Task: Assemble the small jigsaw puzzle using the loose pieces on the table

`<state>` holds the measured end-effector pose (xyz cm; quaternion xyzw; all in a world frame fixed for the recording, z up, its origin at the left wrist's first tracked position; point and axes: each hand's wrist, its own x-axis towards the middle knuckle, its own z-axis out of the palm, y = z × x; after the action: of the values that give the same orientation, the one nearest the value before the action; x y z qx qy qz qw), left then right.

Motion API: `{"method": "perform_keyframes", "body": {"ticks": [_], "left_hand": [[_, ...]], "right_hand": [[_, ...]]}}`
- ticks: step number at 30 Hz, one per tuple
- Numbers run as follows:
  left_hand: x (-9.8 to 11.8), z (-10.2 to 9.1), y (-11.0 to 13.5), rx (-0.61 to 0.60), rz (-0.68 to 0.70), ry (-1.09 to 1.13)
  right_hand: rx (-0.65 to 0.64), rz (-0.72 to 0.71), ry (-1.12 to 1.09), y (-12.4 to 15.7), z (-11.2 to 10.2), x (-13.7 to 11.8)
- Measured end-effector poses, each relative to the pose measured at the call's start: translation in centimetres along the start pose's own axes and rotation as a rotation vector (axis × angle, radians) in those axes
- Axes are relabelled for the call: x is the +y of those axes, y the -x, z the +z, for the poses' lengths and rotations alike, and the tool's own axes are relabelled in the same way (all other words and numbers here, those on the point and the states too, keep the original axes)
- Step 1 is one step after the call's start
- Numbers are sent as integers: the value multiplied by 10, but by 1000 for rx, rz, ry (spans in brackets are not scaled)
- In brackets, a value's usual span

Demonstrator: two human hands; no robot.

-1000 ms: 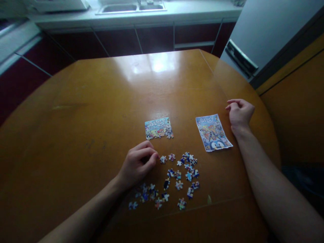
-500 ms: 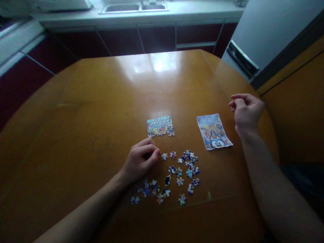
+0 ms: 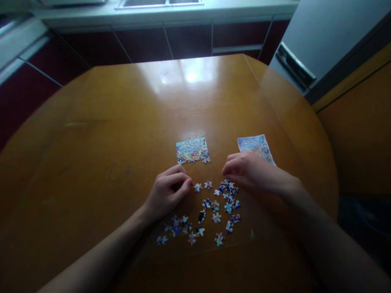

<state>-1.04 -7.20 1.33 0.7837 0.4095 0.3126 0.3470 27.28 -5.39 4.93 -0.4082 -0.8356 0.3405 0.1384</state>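
Observation:
My left hand rests on the table, fingers curled and thumb against the index finger. Whether anything is pinched there is hidden. Just right of its thumb lies a jigsaw piece, with another piece beside it. My right hand, slightly blurred, hangs over the lower part of a printed picture sheet with its fingers drawn together; what they hold, if anything, cannot be made out. Several loose pieces are scattered in front of me. Beyond them is a joined section of puzzle with an uneven near edge.
The wooden table has rounded sides. Behind it run dark red cabinets under a pale counter with a sink. A fridge stands at the far right.
My right hand has moved left and nearer, from right of the picture sheet to over its lower part. My left hand has stayed in place. The view has tipped slightly downward.

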Motion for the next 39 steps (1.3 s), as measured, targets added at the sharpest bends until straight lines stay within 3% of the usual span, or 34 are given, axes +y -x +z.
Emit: {"method": "perform_keyframes", "body": {"ticks": [4,13,23,39], "left_hand": [[-1,0,1,-3,-4,0],[3,-1,-2,-5,14,-4],[0,0,-1,-8,11,8],[2,0,-1,2,34,7]], "right_hand": [[-120,44,58,-3,8,0],[-63,140,148,-6,10,3],[-145,194,118,3,2,5],[-160,176,132,4,4,0]]}}
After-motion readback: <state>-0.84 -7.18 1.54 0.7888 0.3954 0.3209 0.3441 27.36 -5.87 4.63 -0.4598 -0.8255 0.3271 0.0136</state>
